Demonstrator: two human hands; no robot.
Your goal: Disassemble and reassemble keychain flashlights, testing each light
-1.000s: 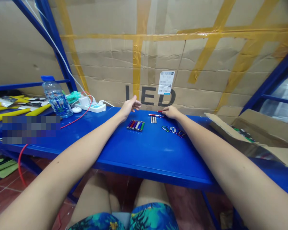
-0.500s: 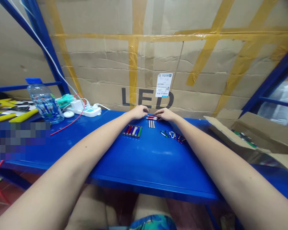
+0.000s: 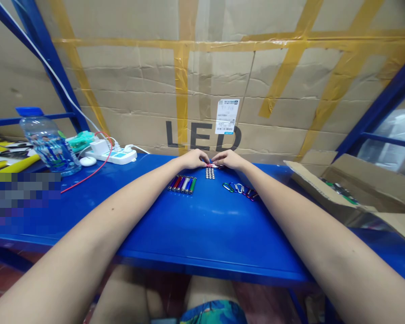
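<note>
At the far side of the blue table, my left hand (image 3: 196, 159) and my right hand (image 3: 228, 159) meet with bent, closed fingers. Between their fingertips lies a slim red metal tube (image 3: 211, 166), like a mini flashlight, and both hands grip it near its ends. Its right part is partly covered by my right fingers. Just in front sit several small silver button cells (image 3: 209, 173) in neat rows. A row of coloured metal tubes (image 3: 182, 185) lies to the left, near my left forearm. Several coloured carabiners (image 3: 239, 188) lie to the right, partly behind my right forearm.
A large taped cardboard box (image 3: 138, 90) stands behind the table (image 3: 202, 234). On the left are a plastic bottle (image 3: 49, 144), a white power strip (image 3: 116, 155) and a red cable (image 3: 91, 174). An opened carton (image 3: 374, 189) with small items sits at the right.
My hands have drawn closer together, their fingertips now meeting at the red tube. The whole view has shifted slightly, moving things a little left in the picture.
</note>
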